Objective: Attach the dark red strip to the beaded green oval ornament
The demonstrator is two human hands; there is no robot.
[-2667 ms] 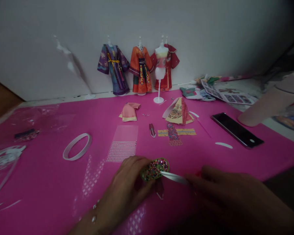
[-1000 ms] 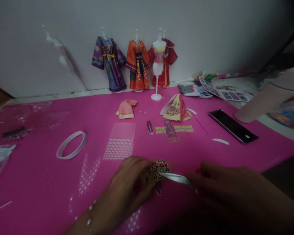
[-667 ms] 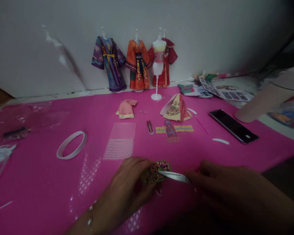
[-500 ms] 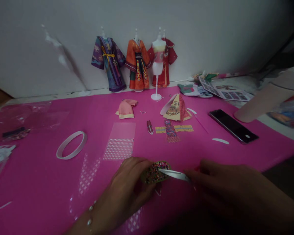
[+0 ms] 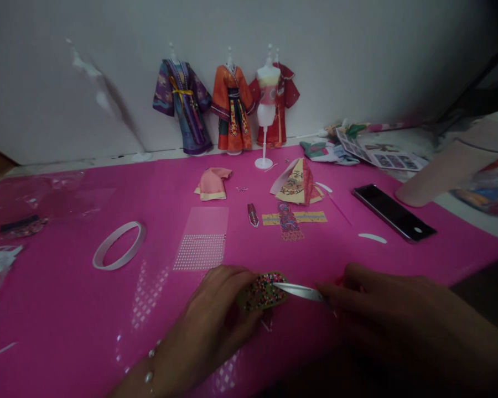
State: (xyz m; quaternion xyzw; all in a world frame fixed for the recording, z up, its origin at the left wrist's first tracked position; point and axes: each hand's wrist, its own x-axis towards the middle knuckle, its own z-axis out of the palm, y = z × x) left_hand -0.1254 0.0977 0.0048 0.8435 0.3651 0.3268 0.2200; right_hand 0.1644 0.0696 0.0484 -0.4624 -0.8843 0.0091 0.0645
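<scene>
A small oval piece covered w/ multicoloured beads (image 5: 263,291) is held at the near edge of the pink mat (image 5: 66,309), approx. centre of view. It is pinched by the left hand (image 5: 216,315), fingers closed on its left end. A bead bracelet (image 5: 149,365) is worn on that wrist. The piece's right end is touched by the tip of metal tweezers (image 5: 299,291), which are gripped in the closed right hand (image 5: 382,315); whether anything is caught in the tweezer tips can't be told, too dim and small.

Just beyond the left hand a clear sheet of small white dots (image 5: 202,239) is laid flat. Left of it, well apart, a white ring (image 5: 119,253) is seen. Further back, a pink folded garment (image 5: 212,184), a narrow dark strip (image 5: 253,215), a crossed yellow and patterned paper piece (image 5: 292,219) and a folded cream-and-red skirt (image 5: 299,185) are spread out. A black phone (image 5: 392,213) is placed at the right, w/ a white curved sliver (image 5: 372,238) near it.

Against the wall, dressed mini mannequins are lined up: purple robe (image 5: 181,105), orange robe (image 5: 232,108), a white dress form (image 5: 266,105) in front of a red robe (image 5: 288,97). Printed leaflets (image 5: 377,152) are seen at back right.
</scene>
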